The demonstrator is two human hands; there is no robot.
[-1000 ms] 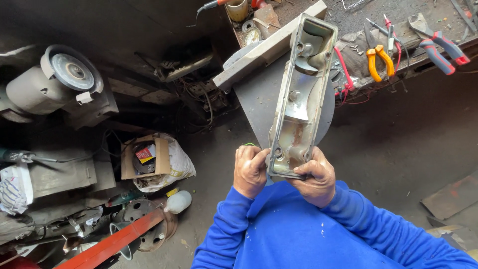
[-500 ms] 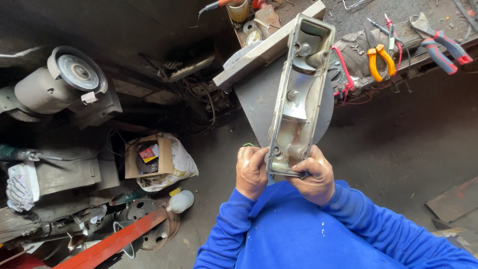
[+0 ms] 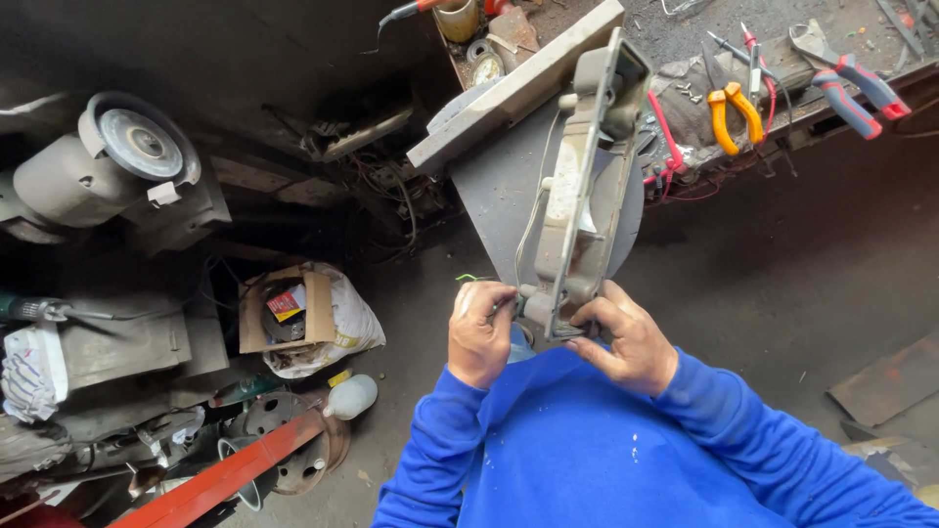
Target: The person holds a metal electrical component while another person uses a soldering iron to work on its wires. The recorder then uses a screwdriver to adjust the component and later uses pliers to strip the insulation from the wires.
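Your left hand (image 3: 481,332) and right hand (image 3: 626,342) both close their fingers on the near end of the long grey lamp housing (image 3: 582,191), held edge-on and upright before your chest; orange-handled pliers (image 3: 734,112) lie on the workbench (image 3: 518,88) beyond

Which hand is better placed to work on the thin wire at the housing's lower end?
Left. The left hand already pinches at the wire beside the long grey housing, while the right hand steadies its base.
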